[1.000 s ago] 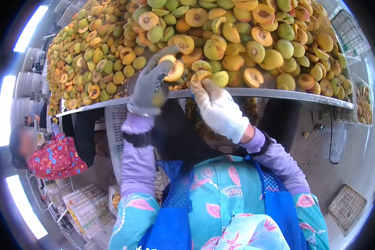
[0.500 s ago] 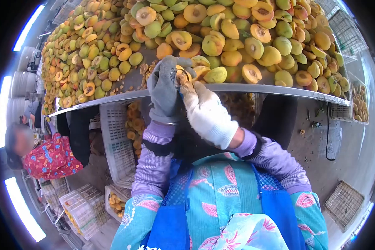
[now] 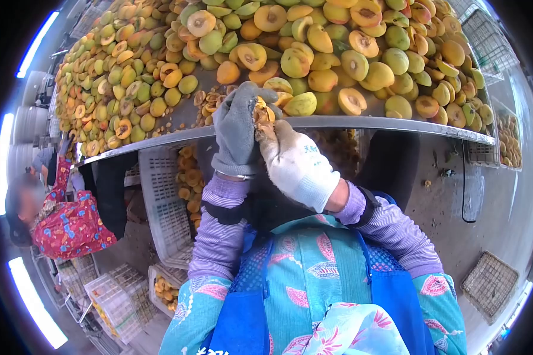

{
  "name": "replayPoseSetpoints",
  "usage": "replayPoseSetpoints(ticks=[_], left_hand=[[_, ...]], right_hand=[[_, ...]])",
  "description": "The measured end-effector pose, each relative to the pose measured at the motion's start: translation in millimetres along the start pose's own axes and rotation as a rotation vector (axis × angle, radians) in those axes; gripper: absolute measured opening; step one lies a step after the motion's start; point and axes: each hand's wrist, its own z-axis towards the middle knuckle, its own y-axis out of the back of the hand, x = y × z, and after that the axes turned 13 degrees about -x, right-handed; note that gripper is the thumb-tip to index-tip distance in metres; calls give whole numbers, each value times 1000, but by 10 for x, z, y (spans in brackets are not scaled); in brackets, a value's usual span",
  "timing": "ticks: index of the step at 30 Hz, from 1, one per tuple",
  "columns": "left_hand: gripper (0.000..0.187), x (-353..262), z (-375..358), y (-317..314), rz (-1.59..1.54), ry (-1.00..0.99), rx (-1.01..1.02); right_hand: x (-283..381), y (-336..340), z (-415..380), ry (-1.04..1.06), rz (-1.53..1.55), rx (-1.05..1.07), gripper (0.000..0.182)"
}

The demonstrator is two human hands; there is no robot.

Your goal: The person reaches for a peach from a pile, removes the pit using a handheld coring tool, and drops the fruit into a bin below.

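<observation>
My left hand [image 3: 237,127], in a grey glove, is closed around a piece of yellow peach [image 3: 263,108] just over the table's front edge. My right hand [image 3: 297,163], in a white glove stained brown at the thumb and fingertips, presses against the same fruit from the right. Its fingers are closed; the small curved-blade tool glimpsed there earlier is now mostly hidden between the hands. Cut peach halves [image 3: 302,104] lie just beyond my fingers, and loose pits [image 3: 209,106] are scattered to the left.
A metal table edge [image 3: 361,122] runs across in front of me, with heaped peaches [image 3: 118,77] behind it. Below stands a white crate [image 3: 166,201] beside more fruit. Another person in a red patterned top [image 3: 74,228] is at the left. A basket [image 3: 490,286] sits on the floor at right.
My hands have turned slightly around the peach, and the curved blade between them has dropped from sight. The view has shifted a little. The other person has moved an arm up to the table.
</observation>
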Motion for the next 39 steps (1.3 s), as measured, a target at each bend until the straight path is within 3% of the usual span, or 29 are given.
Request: replayPoseSetpoints(ticks=[5, 7, 9, 11, 13, 14, 15, 16, 17, 19, 20, 21, 22, 24, 25, 26, 29, 30, 31, 33, 34, 36, 39], left_hand=[[9, 8, 44, 1, 62, 31, 58], [9, -14, 96, -19, 59, 38, 94], [16, -81, 185, 5, 154, 15, 314], [19, -108, 205, 13, 161, 44, 375], [22, 29, 187, 41, -50, -44, 460], [33, 112, 106, 30, -26, -49, 196], [33, 103, 27, 132, -23, -52, 191], [32, -38, -104, 247, -56, 96, -87], [32, -166, -175, 383, -88, 241, -361], [27, -385, -21, 861, 665, -55, -378], [27, -460, 137, 868, 660, -66, -379], [31, -535, 313, 833, 1088, -113, -318], [34, -551, 507, 783, 1514, -159, -234], [51, -370, 880, 452, 1255, -381, -182], [54, -53, 1273, 405, 1451, -333, -48], [57, 285, 1562, 407, 1646, -281, 93], [64, 370, 1835, 560, 1519, -215, 177], [57, -74, 1535, 482, 1187, 61, 210], [57, -113, 1361, 541, 1198, 60, 208], [46, -140, 1003, 686, 791, -343, 204], [46, -141, 797, 700, 796, -333, 190], [38, -157, 515, 593, -42, 312, 23], [36, -128, 267, 469, -5, 229, 120]], right_hand=[[-253, -267, 56, -32, 299, -56, 48], [-302, -319, 52, -321, 551, 29, 50], [-194, 20, 52, -584, 920, 453, 48], [-231, -129, 27, -808, 1701, 852, 49], [-246, -103, 20, -893, 1849, 906, 45], [-229, -74, -12, -899, 1854, 909, 45], [-198, -13, -17, -823, 1878, 954, 44], [-175, 60, -22, -744, 1903, 999, 44], [-182, 172, -53, -705, 1750, 897, 44], [-489, 234, -44, -746, 1502, 795, 43], [-722, 164, -34, -926, 1393, 739, 44], [-890, 94, -94, -1121, 1271, 677, 45], [-878, 42, -172, -1067, 1172, 705, 46], [-652, 68, -179, -810, 1055, 655, 44], [-575, 79, -128, -661, 1022, 622, 43], [-511, 103, -91, -651, 1022, 610, 43], [-324, 207, 29, -683, 924, 485, 41], [-229, 229, 64, -660, 847, 324, 42], [-181, 220, 113, -633, 771, 166, 43], [-434, 40, 219, -291, 507, 11, 45], [-390, 36, 260, -353, 476, 32, 44], [-279, 79, 311, -400, 447, 44, 44], [-165, 222, 284, -535, 670, 91, 40]])
